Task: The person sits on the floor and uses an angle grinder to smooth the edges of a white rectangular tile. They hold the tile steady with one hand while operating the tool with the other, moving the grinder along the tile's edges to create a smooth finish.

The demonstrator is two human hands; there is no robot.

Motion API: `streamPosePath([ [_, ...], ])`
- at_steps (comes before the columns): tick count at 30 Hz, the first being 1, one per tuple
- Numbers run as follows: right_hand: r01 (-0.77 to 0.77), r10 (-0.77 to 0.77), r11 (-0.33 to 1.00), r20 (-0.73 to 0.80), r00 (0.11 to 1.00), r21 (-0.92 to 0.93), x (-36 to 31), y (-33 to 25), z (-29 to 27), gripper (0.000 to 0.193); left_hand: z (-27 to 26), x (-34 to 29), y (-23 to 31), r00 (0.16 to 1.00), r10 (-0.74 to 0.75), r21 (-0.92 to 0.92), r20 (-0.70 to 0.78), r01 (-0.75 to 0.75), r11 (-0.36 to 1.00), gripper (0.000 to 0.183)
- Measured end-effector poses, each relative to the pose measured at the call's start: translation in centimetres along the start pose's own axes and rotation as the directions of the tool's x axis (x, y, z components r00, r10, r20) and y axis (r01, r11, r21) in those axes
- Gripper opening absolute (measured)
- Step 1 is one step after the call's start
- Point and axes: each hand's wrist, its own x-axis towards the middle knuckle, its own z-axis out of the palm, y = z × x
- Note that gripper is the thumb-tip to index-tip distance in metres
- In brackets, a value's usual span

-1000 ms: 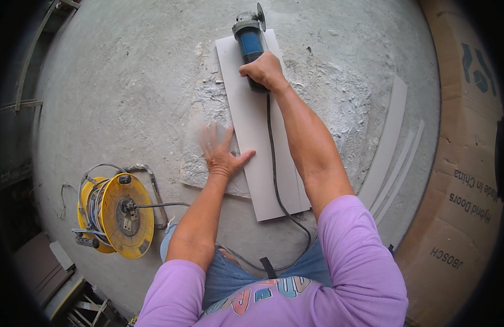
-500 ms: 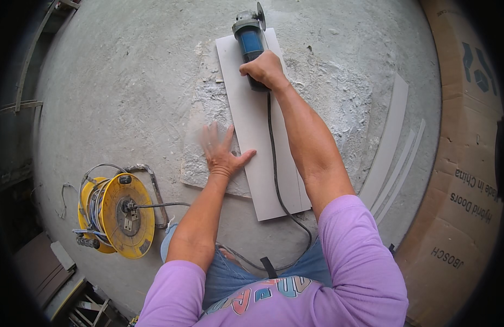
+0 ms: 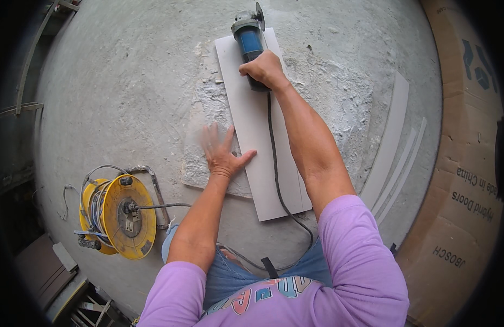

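Cutting a grey tile [image 3: 263, 158] with an angle grinder [image 3: 250, 41]

Right hand [image 3: 266, 70] grips the grinder; left hand [image 3: 222, 154], spread flat, should press firmly, well behind the disc.

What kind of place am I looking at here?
Probably a building or renovation site: bare, dusty concrete floor, an angle grinder gripped by the right hand over a pale tile, and a yellow cable reel beside flattened cardboard.
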Motion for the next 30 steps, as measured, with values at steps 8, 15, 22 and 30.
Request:
streamPosePath([
  [8,0.004,-0.004,1.000,-0.003,1.000,0.012,0.03,0.02,-0.03,0.047,0.00,0.04,0.04,1.000,-0.013,0.020,0.024,0.013,1.000,0.102],
  [15,0.022,-0.022,1.000,0.000,1.000,0.004,0.21,0.04,0.01,0.046,0.17,0.01,-0.01,1.000,-0.003,0.019,0.003,0.003,1.000,0.102],
  [22,0.019,-0.019,1.000,-0.001,1.000,-0.010,0.07,-0.12,-0.13,0.046,0.19,-0.01,-0.11,1.000,0.017,0.017,-0.016,-0.017,1.000,0.102],
  [30,0.014,-0.014,1.000,0.020,1.000,0.004,-0.03,-0.21,-0.33,0.045,0.00,0.01,0.05,1.000,0.016,0.022,-0.012,-0.016,1.000,0.101],
])
